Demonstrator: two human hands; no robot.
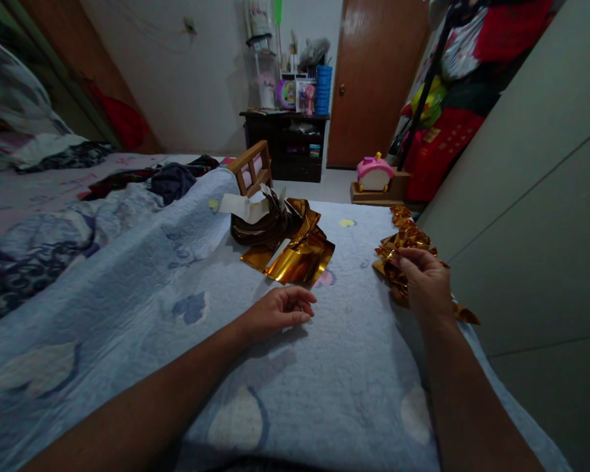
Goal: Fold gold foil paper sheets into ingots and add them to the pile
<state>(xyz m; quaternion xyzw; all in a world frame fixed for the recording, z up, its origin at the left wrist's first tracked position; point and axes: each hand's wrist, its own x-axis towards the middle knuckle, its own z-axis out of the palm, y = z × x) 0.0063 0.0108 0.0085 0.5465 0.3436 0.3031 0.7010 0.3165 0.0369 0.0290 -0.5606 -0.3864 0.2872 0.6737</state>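
My right hand (425, 280) rests on a heap of folded gold foil pieces (404, 244) at the right edge of the bed, fingers pinched on one folded piece. My left hand (282, 308) lies loosely curled and empty on the pale blue quilt (319, 367), just below a stack of flat gold foil sheets (297, 255). Behind those sheets sits a dark bundle of foil paper (263, 226) with a white wrapper on top.
A wooden chair back (250, 167) rises behind the bundle. Crumpled clothes (172, 178) lie on the bed at left. A pale wardrobe wall (531, 216) stands close on the right. A pink toy house (374, 172), dark cabinet (286, 144) and wooden door (373, 78) are beyond.
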